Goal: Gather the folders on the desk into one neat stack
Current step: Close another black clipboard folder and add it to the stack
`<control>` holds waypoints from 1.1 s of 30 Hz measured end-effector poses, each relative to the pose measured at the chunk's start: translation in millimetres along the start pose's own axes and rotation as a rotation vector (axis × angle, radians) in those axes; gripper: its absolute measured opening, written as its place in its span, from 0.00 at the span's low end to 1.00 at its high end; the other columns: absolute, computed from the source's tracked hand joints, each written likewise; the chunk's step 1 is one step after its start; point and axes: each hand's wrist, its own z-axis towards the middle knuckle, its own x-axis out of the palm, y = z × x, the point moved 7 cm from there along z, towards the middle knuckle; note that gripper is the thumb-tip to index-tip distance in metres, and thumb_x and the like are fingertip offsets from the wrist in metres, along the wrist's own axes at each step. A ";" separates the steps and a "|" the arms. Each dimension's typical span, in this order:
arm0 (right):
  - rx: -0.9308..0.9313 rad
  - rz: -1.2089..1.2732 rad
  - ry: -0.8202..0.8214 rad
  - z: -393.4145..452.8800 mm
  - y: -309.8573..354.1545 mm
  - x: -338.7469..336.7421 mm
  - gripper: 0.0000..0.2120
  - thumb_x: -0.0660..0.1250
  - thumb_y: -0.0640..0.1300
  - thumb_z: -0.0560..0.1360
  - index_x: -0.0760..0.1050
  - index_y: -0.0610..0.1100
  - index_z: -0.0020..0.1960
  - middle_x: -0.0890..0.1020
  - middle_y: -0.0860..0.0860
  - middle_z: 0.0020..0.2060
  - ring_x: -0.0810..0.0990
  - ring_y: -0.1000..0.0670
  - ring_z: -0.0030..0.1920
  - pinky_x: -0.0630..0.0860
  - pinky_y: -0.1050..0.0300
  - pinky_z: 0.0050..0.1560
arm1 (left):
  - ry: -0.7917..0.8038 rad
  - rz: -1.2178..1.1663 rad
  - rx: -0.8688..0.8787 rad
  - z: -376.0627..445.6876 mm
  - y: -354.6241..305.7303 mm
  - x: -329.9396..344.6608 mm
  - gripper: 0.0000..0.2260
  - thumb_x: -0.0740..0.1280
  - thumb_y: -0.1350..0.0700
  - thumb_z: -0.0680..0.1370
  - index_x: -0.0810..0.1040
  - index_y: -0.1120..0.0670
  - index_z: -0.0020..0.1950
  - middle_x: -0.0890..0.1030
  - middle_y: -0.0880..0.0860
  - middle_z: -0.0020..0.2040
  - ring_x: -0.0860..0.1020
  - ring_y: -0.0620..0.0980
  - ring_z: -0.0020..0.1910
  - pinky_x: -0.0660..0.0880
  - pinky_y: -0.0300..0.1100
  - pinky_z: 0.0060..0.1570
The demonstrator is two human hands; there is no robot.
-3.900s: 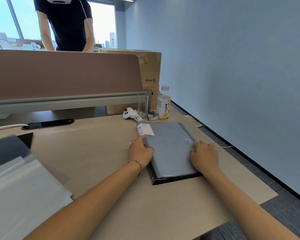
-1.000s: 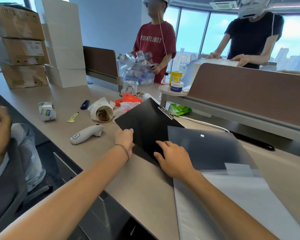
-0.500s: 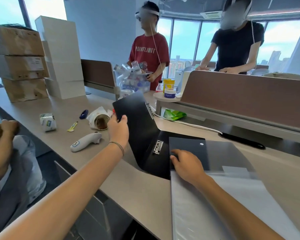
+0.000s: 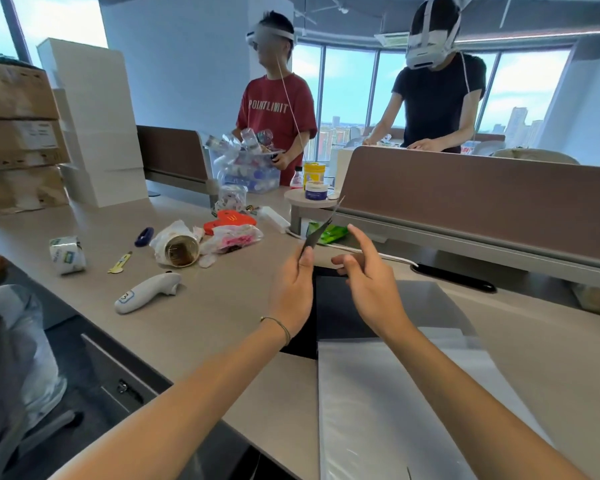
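In the head view, the left hand point(image 4: 293, 289) is raised above the desk point(image 4: 201, 317) and pinches the cover of a black folder point(image 4: 321, 225), which stands nearly on edge so that only a thin dark sliver of it rises up and away from the thumb. A thin bracelet point(image 4: 278, 325) circles that wrist. The right hand point(image 4: 373, 282) hovers just beside the left, a little to its right, with its fingers loosely spread and the forefinger lifted; it touches nothing that can be seen. Below and between the two hands the dark lower half of the black folder lies flat on the desk. Under the right forearm, and reaching toward the viewer, lies a translucent grey folder point(image 4: 395, 393), its far end overlapping the black one.

To the left of the left hand rest a white controller point(image 4: 146, 292) marked with a number, a roll of tape point(image 4: 67, 255), and a tipped paper cup point(image 4: 181, 249) among wrappers. Beyond the hands a brown partition point(image 4: 482, 202) runs across the desk, with a white cable point(image 4: 378, 254) trailing just in front of it. Behind it stand two people wearing headsets, one in a red shirt point(image 4: 278, 112) and one in a dark shirt point(image 4: 433, 102). Far left of the hands, cardboard boxes point(image 4: 18, 133) and white boxes point(image 4: 97, 123) are stacked.
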 end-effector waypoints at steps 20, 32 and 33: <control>0.243 -0.263 -0.136 -34.7 -75.4 -61.7 0.11 0.70 0.41 0.73 0.85 0.50 0.52 0.85 0.56 0.43 0.83 0.55 0.46 0.77 0.61 0.47 | 0.086 0.630 -0.140 -5.0 75.1 -15.9 0.22 0.54 0.42 0.82 0.70 0.48 0.74 0.76 0.53 0.70 0.76 0.56 0.66 0.72 0.51 0.67; 0.342 -0.501 0.074 -53.9 -118.1 -53.8 0.18 0.66 0.47 0.78 0.77 0.53 0.67 0.84 0.52 0.58 0.82 0.48 0.53 0.78 0.54 0.52 | 0.128 0.615 -0.505 4.7 94.3 -16.3 0.20 0.65 0.52 0.77 0.72 0.52 0.68 0.79 0.59 0.63 0.77 0.59 0.59 0.73 0.47 0.58; 0.345 -0.500 0.072 -54.4 -119.8 -55.4 0.18 0.66 0.47 0.78 0.77 0.53 0.67 0.84 0.52 0.59 0.82 0.49 0.53 0.78 0.55 0.52 | 0.075 0.486 -0.541 8.9 94.1 -18.5 0.15 0.66 0.55 0.77 0.74 0.54 0.63 0.80 0.59 0.61 0.78 0.58 0.54 0.74 0.46 0.54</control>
